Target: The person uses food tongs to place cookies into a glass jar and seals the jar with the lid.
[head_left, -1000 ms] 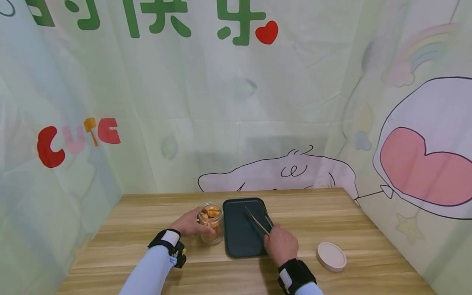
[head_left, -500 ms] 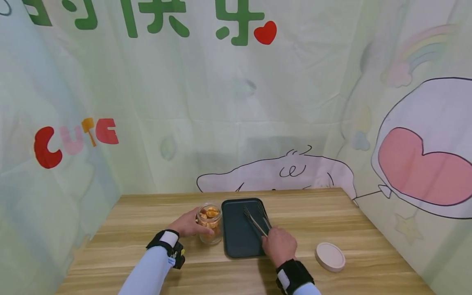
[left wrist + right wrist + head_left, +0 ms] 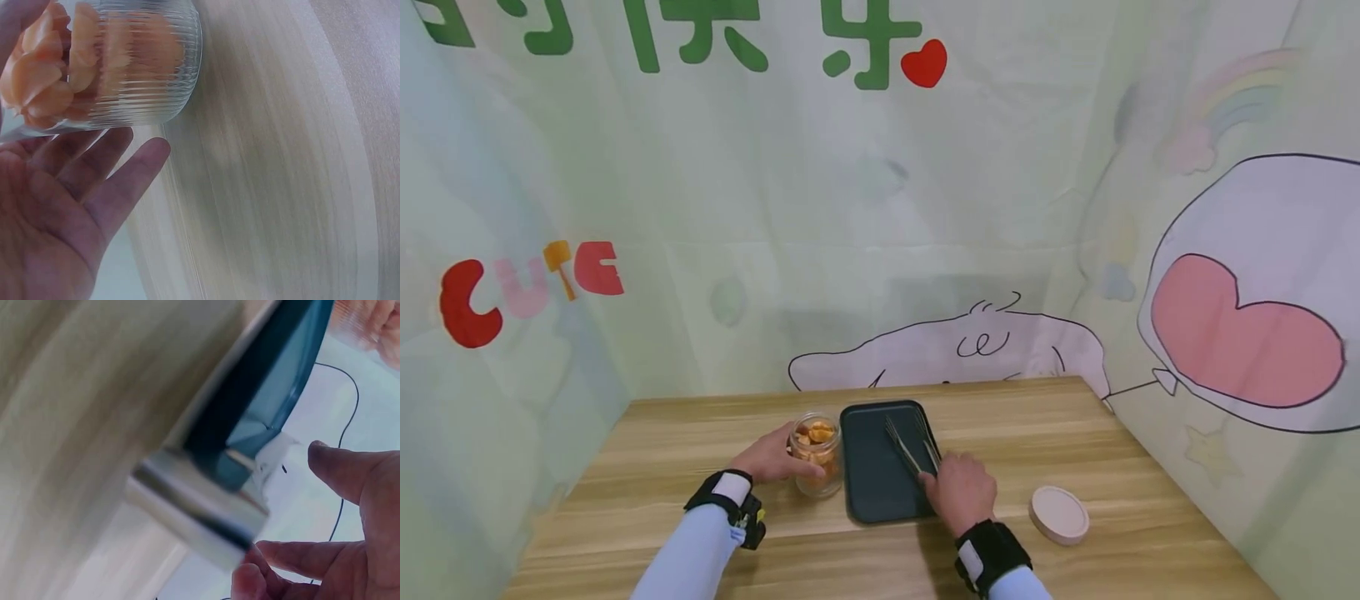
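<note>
Orange-coloured pieces fill an uncapped glass jar [image 3: 826,482] left of a dark tray [image 3: 880,492]. My left hand [image 3: 778,457] holds the jar from its left side, thumb across the front and fingers behind. Metal tongs [image 3: 906,450] lie over the tray with their fork-like tips toward the far end. At their near end is my right hand [image 3: 964,492]. In the right wrist view the tongs' bent end [image 3: 200,509] is blurred; the thumb [image 3: 340,472] stands apart from it, and the fingers are loosely extended close below it.
A pale round lid [image 3: 1060,514] lies on the wooden table [image 3: 1120,467] to the right of my right hand. Behind the table hangs a printed cloth backdrop [image 3: 820,283] that also runs along both sides.
The whole head view has shifted slightly left. My right thumb now shows apart from the tongs, its grip loosened. The left hand keeps its hold on the jar.
</note>
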